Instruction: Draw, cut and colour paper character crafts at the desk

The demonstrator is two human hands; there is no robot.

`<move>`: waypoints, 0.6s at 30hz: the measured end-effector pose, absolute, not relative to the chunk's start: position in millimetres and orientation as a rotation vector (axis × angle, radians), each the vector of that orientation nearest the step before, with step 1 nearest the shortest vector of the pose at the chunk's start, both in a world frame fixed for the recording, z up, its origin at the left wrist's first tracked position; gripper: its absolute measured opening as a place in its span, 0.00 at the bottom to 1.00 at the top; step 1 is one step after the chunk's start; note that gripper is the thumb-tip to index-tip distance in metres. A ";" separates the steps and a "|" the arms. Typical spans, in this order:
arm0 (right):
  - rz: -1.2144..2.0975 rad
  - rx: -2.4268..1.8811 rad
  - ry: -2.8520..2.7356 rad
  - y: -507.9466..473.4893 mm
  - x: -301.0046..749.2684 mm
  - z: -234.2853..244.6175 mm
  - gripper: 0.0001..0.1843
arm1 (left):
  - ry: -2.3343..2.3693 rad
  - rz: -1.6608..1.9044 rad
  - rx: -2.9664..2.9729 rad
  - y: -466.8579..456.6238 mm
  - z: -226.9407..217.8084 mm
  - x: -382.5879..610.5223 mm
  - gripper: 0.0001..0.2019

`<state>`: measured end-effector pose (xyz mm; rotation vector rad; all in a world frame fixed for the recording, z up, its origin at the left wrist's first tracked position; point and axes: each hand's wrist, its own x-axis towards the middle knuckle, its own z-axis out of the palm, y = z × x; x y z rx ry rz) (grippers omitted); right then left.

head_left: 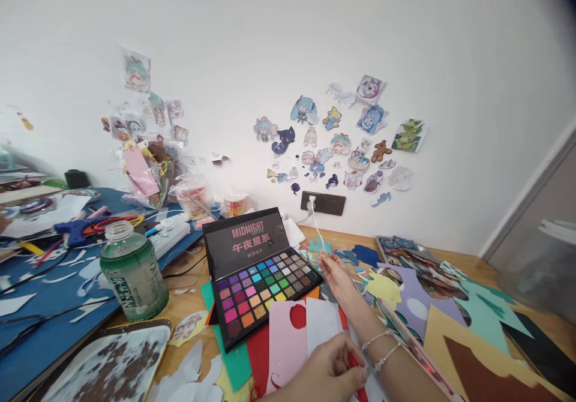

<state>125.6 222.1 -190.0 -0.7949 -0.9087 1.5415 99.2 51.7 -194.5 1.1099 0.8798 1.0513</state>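
My right hand reaches forward over the right side of the desk, just right of an open eyeshadow palette. Its fingertips pinch together at the lower end of a thin white cord, which rises toward a wall socket. My left hand is nearer to me, fingers curled, above pink paper with a cut-out hole and white paper. A slim red tool passes by its curled fingers; whether they grip it is hidden.
A green-labelled bottle and a stained tray stand at left. A blue mat bears a glue gun. Coloured paper, such as a purple sheet, covers the right. A pink device lies by my right forearm.
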 end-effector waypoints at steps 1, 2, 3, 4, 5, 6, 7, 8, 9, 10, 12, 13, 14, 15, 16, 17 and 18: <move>1.520 -0.813 -0.943 222.0 125.3 -189.8 0.21 | 0.879 1.049 1.109 51.9 -194.4 99.2 0.10; 1.499 -0.832 -0.986 221.8 124.8 -189.5 0.21 | 0.877 1.046 1.109 52.2 -194.4 99.3 0.11; 1.475 -0.852 -1.037 221.5 124.0 -189.3 0.21 | 0.876 1.046 1.108 52.4 -194.4 99.4 0.11; 1.449 -0.871 -1.095 221.0 123.0 -189.0 0.21 | 0.875 1.048 1.107 52.7 -194.3 99.7 0.12; 1.417 -0.886 -1.158 220.3 121.9 -188.8 0.21 | 0.874 1.050 1.106 52.9 -194.2 100.0 0.12; 1.377 -0.896 -1.224 219.5 120.7 -188.7 0.20 | 0.872 1.051 1.106 53.0 -194.0 100.3 0.13; 1.331 -0.900 -1.290 218.4 119.6 -188.6 0.19 | 0.869 1.050 1.107 53.1 -193.8 100.6 0.13; 1.280 -0.899 -1.354 217.2 118.6 -188.5 0.18 | 0.866 1.046 1.109 53.1 -193.7 100.8 0.14; 1.227 -0.894 -1.417 215.8 117.8 -188.4 0.17 | 0.863 1.041 1.110 53.0 -193.5 101.0 0.15; 1.177 -0.890 -1.479 214.2 117.3 -188.2 0.16 | 0.859 1.034 1.111 52.9 -193.5 101.1 0.15; 1.089 -0.890 -1.597 210.9 116.9 -187.6 0.14 | 0.857 1.028 1.111 52.7 -193.9 101.4 0.16; 1.054 -0.894 -1.651 209.4 117.0 -187.4 0.14 | 0.858 1.030 1.112 52.7 -194.4 101.5 0.16; 1.023 -0.899 -1.700 208.2 117.1 -187.2 0.14 | 0.860 1.033 1.113 52.7 -194.9 101.5 0.16; 0.997 -0.906 -1.743 207.5 117.3 -187.1 0.15 | 0.861 1.035 1.114 52.7 -195.4 101.6 0.16; 0.973 -0.912 -1.778 207.1 117.5 -187.2 0.15 | 0.861 1.038 1.116 52.8 -195.9 101.6 0.16; 0.952 -0.918 -1.807 207.1 117.7 -187.4 0.16 | 0.860 1.039 1.118 53.0 -196.4 101.5 0.15; 0.933 -0.926 -1.829 207.3 117.9 -187.6 0.17 | 0.858 1.039 1.118 53.2 -196.7 101.4 0.15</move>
